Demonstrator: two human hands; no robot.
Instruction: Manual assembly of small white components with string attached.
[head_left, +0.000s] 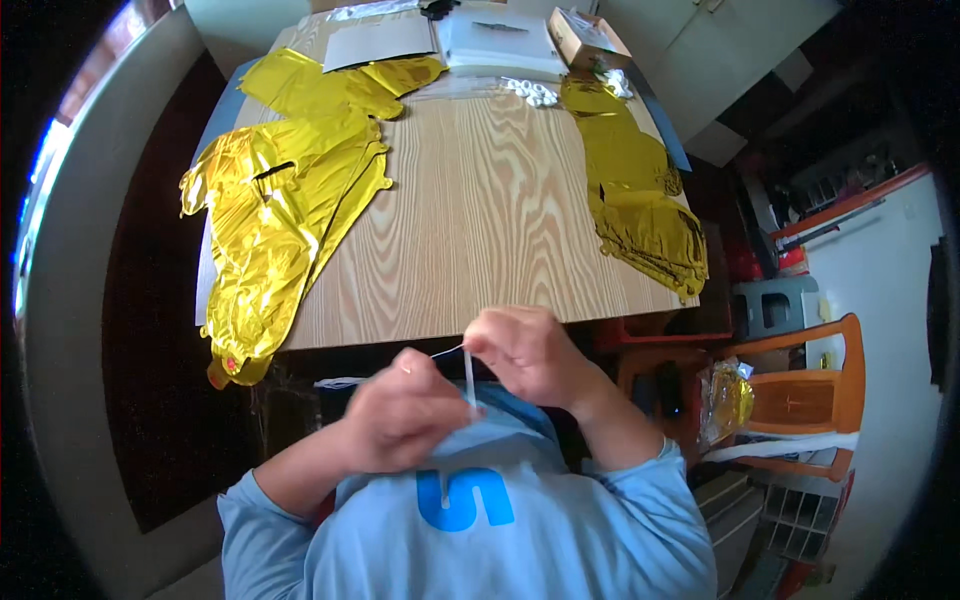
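Head view: a thin white strand (448,351) is being held between the closed grips of the left hand (395,412) and right hand (525,355), before the light wood-grained table (470,220); from the latter hand a narrow whitish strip (469,378) is being extended downward. Crinkled gold foil pieces (270,220) are being borne along both table sides.

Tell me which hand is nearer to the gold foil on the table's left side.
Left: the left hand is to the right of the gold foil, apart from it. The right hand is farther right, also apart from it.
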